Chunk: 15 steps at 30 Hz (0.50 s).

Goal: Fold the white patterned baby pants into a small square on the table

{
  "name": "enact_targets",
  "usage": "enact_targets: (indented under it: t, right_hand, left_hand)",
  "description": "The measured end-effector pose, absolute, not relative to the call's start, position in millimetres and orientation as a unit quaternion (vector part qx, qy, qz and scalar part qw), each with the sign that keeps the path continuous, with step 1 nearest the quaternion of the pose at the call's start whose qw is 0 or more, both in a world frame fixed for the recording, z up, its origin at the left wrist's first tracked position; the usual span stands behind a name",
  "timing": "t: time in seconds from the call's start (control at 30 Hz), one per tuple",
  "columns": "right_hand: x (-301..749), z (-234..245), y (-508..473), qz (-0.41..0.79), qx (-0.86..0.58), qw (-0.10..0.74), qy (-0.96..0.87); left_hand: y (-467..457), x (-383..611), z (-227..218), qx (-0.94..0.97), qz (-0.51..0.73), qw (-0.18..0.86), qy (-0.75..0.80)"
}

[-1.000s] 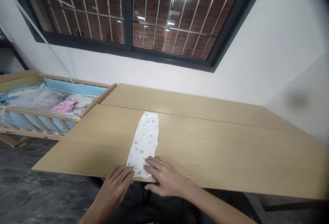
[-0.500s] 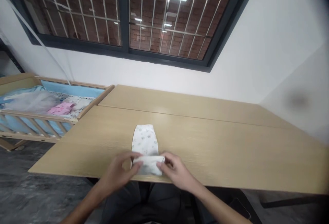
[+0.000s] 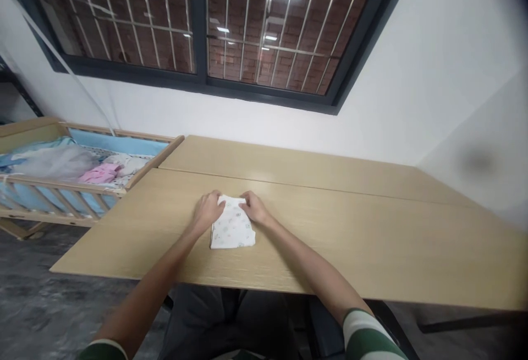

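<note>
A small white cloth (image 3: 231, 229) with a tiny scattered print lies folded into a compact piece on the wooden table. At its far left corner my left hand (image 3: 209, 210) pinches the edge, thumb on top and fingers behind. My right hand (image 3: 254, 207) grips the far right corner in the same manner. The near edge of the cloth rests flat, a little back from the table's front edge. Parts of the fingertips are hidden behind the cloth.
The pale wooden table (image 3: 350, 239) spreads far to the right, with a seam across it. On the left stands a wooden crib (image 3: 154, 168) with blue lining, holding a pink cloth (image 3: 100, 173) and white netting (image 3: 61, 161). A barred window (image 3: 268, 30) is above.
The near part of the cloth has been folded away from me over the rest, making it shorter. Both hands have moved forward from the near edge to the far corners.
</note>
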State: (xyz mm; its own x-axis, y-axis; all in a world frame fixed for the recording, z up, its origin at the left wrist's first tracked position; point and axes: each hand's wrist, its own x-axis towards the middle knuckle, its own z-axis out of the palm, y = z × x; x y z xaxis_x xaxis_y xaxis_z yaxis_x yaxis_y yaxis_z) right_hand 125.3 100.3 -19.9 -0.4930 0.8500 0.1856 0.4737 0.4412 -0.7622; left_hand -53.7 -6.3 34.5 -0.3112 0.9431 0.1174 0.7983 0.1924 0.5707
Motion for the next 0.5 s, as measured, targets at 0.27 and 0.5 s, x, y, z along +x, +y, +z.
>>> enact_targets:
  t: [0.27, 0.5]
  right_hand:
    - [131, 27, 35, 0.200, -0.180, 0.200, -0.942]
    - [115, 8, -10, 0.256, 0.035, 0.025, -0.966]
  left_hand:
    - [-129, 35, -14, 0.663, 0.238, -0.045, 0.709]
    - [-147, 45, -43, 0.694, 0.192, -0.059, 0.692]
